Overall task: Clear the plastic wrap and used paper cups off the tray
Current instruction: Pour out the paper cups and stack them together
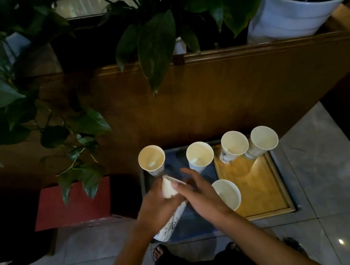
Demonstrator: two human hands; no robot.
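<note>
A tray lies on the floor, with a wooden panel on its right and a dark bluish surface on its left. Three upright white paper cups stand along its far edge, with another at the far left corner. One more cup stands near the middle. My left hand grips a tilted stack of paper cups over the tray's left part. My right hand lies against the stack's upper end, fingers stretched out. I cannot make out any plastic wrap.
A wooden counter wall rises right behind the tray, with potted plants and a white pot on top. A red box sits left of the tray under hanging leaves. My sandalled feet stand on the tiled floor just before the tray.
</note>
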